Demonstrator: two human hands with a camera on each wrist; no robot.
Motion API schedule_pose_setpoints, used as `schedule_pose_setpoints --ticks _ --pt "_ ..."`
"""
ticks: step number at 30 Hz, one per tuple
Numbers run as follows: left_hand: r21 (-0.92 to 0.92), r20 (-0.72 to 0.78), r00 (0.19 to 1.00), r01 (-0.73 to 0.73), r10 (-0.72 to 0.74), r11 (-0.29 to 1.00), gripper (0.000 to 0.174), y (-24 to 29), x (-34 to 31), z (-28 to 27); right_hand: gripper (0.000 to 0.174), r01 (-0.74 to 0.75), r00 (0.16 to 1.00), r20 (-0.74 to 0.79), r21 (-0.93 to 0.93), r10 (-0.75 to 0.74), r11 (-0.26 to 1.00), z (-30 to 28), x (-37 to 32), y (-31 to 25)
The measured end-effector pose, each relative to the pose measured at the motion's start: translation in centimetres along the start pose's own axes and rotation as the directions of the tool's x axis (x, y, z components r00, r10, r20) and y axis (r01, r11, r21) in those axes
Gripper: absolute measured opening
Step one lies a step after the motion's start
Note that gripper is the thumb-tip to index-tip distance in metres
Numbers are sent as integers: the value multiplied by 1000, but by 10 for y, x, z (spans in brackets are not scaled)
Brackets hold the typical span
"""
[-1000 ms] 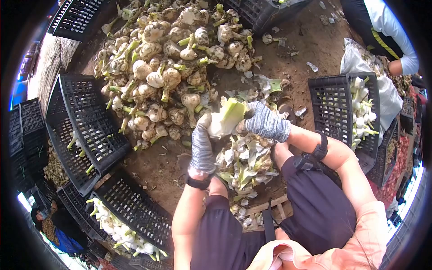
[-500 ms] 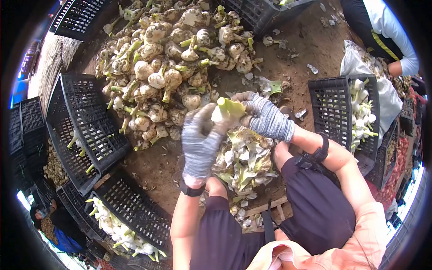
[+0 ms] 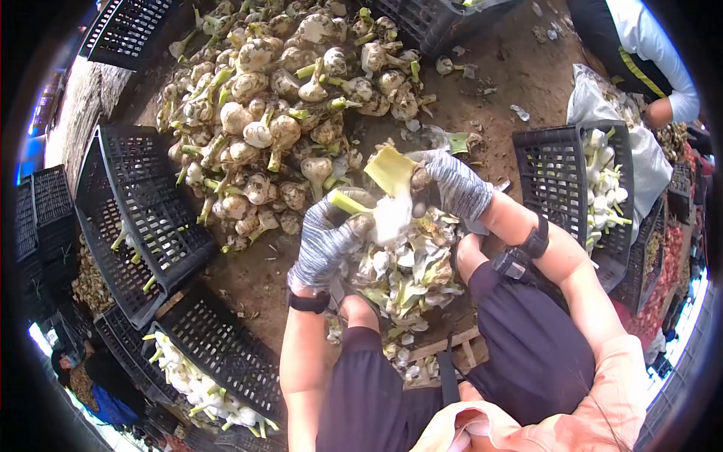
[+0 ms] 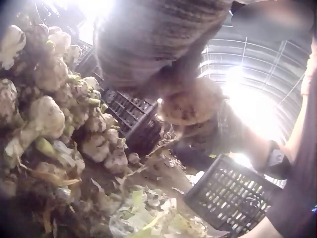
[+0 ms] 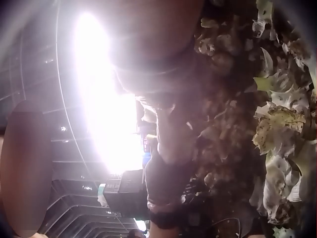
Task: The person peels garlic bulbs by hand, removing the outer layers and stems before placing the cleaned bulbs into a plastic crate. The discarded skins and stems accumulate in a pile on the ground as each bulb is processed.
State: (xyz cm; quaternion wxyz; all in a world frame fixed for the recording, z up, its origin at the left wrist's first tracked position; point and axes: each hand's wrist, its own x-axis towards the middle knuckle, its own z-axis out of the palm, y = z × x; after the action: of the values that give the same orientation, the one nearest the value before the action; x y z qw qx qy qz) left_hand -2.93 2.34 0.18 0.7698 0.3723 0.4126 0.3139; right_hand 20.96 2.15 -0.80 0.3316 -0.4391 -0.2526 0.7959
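Observation:
My left hand (image 3: 322, 245), in a grey knitted glove, grips a garlic bulb whose cut green stem (image 3: 348, 202) sticks out above the fingers. My right hand (image 3: 458, 185), gloved the same way, pinches a broad yellow-green piece of garlic skin (image 3: 392, 170). Its white lower part (image 3: 393, 218) spans the gap between the hands and is blurred. The glove hides most of the bulb. In the left wrist view the gloved hand (image 4: 153, 47) looms large and dark; glare washes out much of the right wrist view.
A heap of soil-stained garlic (image 3: 256, 113) lies ahead. Shed skins (image 3: 410, 264) pile between my feet. Black crates stand at left (image 3: 162, 203) and right (image 3: 553, 184); cleaned garlic (image 3: 207, 384) fills one at lower left. Another person's sleeved arm (image 3: 663, 53) is at upper right.
The left hand has moved down and left, and the stem now shows above its fingers. The yellow-green skin has come away from the stem with the right hand, which has shifted slightly.

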Motion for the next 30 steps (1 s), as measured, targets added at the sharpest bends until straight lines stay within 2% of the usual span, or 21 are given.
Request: schedule_pose_setpoints --ticks 1,3,5,6,7,8,10,11,12,13,14,16,18,19,22,23,26,27,28,29,30 --pt "11 9 1000 -2 2 1000 34 -1 0 -3 24 126 992 30 -153 -123 980 -10 5 19" --pt "-50 7 999 47 -46 998 50 -3 -2 -6 26 147 989 5 -84 -147 986 -7 2 26" --pt "-183 -26 998 -67 63 981 52 -13 0 0 28 228 974 94 -404 -208 886 -10 4 30" --pt "-246 -48 992 -125 117 961 52 -18 2 1 27 270 963 128 -477 -238 836 -12 4 32" --pt "-325 -48 999 -3 -14 946 51 -21 -1 -2 26 312 950 161 -545 -268 778 -14 3 34" --pt "-445 -31 999 7 -23 895 48 -24 0 0 25 353 935 195 -606 -297 713 -15 2 36" --pt "-658 8 999 34 -39 752 43 -31 2 7 23 329 942 146 -576 -303 748 -11 4 45" --pt "-773 21 994 85 -109 628 39 -34 2 7 21 157 987 89 -427 -132 891 -14 1 45" --pt "-857 43 992 95 -115 507 41 -41 2 4 19 -35 999 30 -256 44 966 -8 -4 33" --pt "-883 25 995 65 -92 465 42 -44 3 -1 15 -174 984 17 -88 176 981 -14 -4 36" --pt "-907 6 998 35 -70 421 43 -48 5 -8 16 -233 972 10 -97 235 968 -18 -4 39" --pt "-900 -95 983 -17 -158 437 45 -48 9 -14 22 -254 961 13 -339 275 906 -24 -7 43" --pt "-909 -73 985 -3 -153 418 45 -46 12 -14 34 -271 950 -55 -631 307 727 -6 -18 18" --pt "-914 -49 992 1 -114 405 43 -49 14 -17 53 -264 916 -25 -787 400 558 -9 -14 14" --pt "-924 -50 989 6 -136 383 44 -54 15 -25 51 181 978 194 -970 70 162 -15 -21 12" --pt "-925 -33 991 19 -130 379 43 -56 16 -25 63 64 998 64 -998 -16 18 -12 -20 13" --pt "-939 16 993 56 -120 339 43 -55 16 -19 74 159 957 108 -972 -270 175 5 -10 -11" --pt "-949 32 991 69 -126 308 42 -52 16 -15 76 100 986 28 -891 -165 442 13 -8 -21" --pt "-957 49 990 84 -132 277 42 -49 16 -9 68 270 947 103 -769 -304 580 23 0 -14" --pt "-954 53 986 97 -158 285 41 -46 16 -4 62 83 995 20 -685 -95 723 26 0 -16" --pt "-950 57 981 110 -184 293 41 -44 15 2 57 -122 991 -33 -575 127 809 31 -1 -21"
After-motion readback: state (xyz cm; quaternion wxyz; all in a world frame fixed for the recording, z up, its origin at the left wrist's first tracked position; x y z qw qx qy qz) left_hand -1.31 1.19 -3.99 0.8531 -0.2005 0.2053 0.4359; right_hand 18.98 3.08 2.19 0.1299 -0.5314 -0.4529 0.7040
